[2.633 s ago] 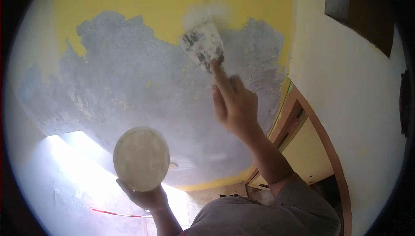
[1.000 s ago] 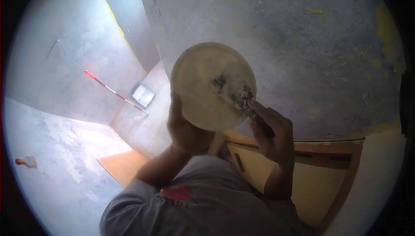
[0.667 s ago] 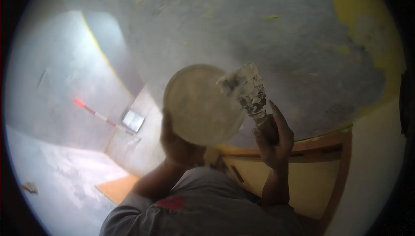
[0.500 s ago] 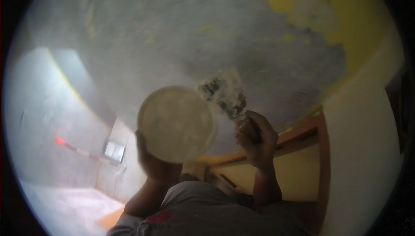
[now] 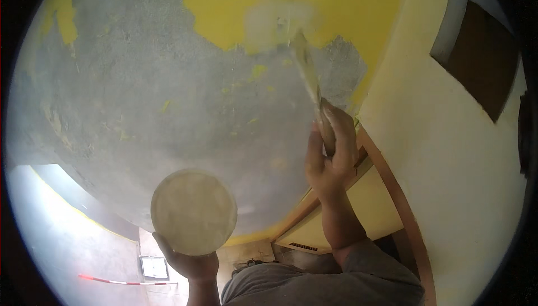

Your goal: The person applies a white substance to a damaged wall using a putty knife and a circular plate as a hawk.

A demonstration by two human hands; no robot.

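Putty knife (image 5: 307, 76) in the closed right hand (image 5: 330, 154) presses its blade on the ceiling (image 5: 168, 93) at 12 o'clock, where yellow paint meets grey plaster. Left hand (image 5: 188, 261) at 7 o'clock cups a round pale plate (image 5: 193, 212) from below; wooden door frame (image 5: 398, 194) at 4 o'clock

Open air below the ceiling (image 5: 168, 82); side wall (image 5: 448, 138) bounds the right.

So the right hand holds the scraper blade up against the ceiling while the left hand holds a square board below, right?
Not quite. The head view shows the left hand holding a round pale disc, not a square board. The right hand does hold the scraper against the ceiling.
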